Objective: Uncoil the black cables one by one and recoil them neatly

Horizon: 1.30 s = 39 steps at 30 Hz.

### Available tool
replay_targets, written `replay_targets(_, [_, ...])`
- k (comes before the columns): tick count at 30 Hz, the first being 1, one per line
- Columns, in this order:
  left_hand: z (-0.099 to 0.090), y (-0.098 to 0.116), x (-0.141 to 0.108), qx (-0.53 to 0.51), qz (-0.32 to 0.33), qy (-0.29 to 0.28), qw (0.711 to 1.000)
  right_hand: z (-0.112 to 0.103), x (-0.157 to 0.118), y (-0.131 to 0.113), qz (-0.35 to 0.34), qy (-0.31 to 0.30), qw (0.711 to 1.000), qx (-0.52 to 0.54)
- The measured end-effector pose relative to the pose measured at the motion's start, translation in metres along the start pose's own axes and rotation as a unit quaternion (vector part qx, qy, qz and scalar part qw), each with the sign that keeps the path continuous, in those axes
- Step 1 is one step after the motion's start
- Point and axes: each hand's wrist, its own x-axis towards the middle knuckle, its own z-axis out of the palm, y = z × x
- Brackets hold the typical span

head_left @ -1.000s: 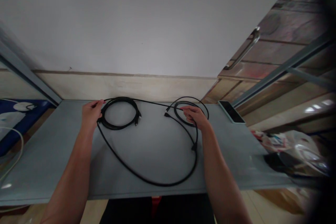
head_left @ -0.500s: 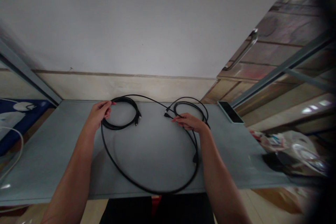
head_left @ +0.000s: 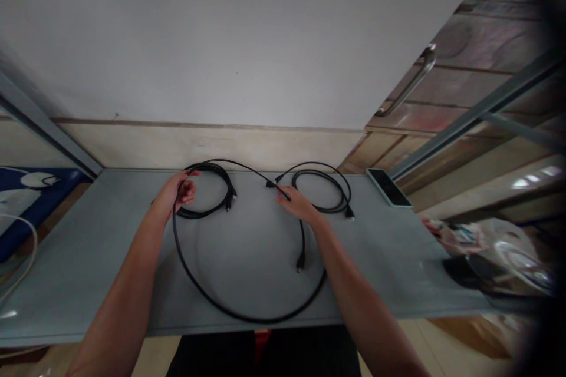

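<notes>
My left hand is closed on a black cable beside the left coil. From there the cable bows down in a wide loop near the table's front edge and also arcs along the back. My right hand pinches the same cable near the middle of the table. Below my right hand lies a black plug on a short hanging length. The left coil lies flat, its connectors at its right side. A second coil rests to the right, with a plug at its lower right.
The grey table backs onto a pale wall. A phone lies at the back right, near a metal frame. Plastic bags and a dark object are at the far right. A white cord curves at the left edge.
My right hand has moved left, away from the right coil, and the plug below it has shifted left. My left hand has moved slightly right and down.
</notes>
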Motion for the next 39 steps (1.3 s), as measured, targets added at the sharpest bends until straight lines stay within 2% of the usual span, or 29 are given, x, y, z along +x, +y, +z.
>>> replay_targets(2, [0.005, -0.001, -0.001, 0.045, 0.022, 0.032, 0.998, 0.001, 0.000, -0.002, -0.014, 0.010, 1.000, 0.006])
replay_targets(5, [0.010, -0.001, -0.003, 0.093, 0.047, 0.046, 0.994, 0.000, 0.000, -0.007, -0.014, 0.022, 0.999, 0.022])
replay_targets(8, [0.009, 0.000, -0.004, 0.093, 0.050, 0.054, 0.993, -0.008, 0.001, -0.011, 0.039, 0.011, 0.996, 0.076])
replay_targets(11, [0.008, 0.000, -0.004, 0.102, 0.044, 0.043, 0.993, -0.017, -0.003, -0.017, 0.104, -0.033, 0.975, 0.193])
replay_targets(13, [0.011, -0.002, -0.005, 0.127, 0.030, 0.021, 0.991, -0.021, -0.006, -0.022, 0.121, -0.073, 0.954, 0.264])
replay_targets(19, [0.029, -0.014, -0.005, 0.220, -0.013, -0.030, 0.975, -0.017, -0.013, -0.034, 0.138, -0.187, 0.914, 0.334])
replay_targets(22, [0.035, -0.018, -0.005, 0.277, 0.028, -0.029, 0.960, -0.018, -0.012, -0.033, 0.146, -0.198, 0.904, 0.349])
replay_targets(24, [0.036, -0.018, -0.005, 0.268, 0.055, -0.015, 0.962, -0.022, -0.012, -0.032, 0.149, -0.194, 0.899, 0.362])
replay_targets(27, [0.037, -0.017, -0.005, 0.268, 0.064, -0.007, 0.961, -0.028, -0.014, -0.032, 0.161, -0.199, 0.888, 0.382])
replay_targets(31, [0.041, -0.018, -0.004, 0.370, 0.096, -0.051, 0.923, -0.026, -0.016, -0.039, 0.165, -0.244, 0.868, 0.399])
replay_targets(35, [0.056, -0.026, -0.007, 0.433, 0.137, -0.116, 0.883, -0.018, -0.017, -0.046, 0.153, -0.252, 0.870, 0.396])
replay_targets(37, [0.063, -0.029, -0.008, 0.442, 0.146, -0.129, 0.876, -0.018, -0.016, -0.046, 0.148, -0.244, 0.873, 0.396])
replay_targets(39, [0.065, -0.030, -0.008, 0.437, 0.152, -0.114, 0.879, -0.022, -0.016, -0.042, 0.142, -0.226, 0.877, 0.399])
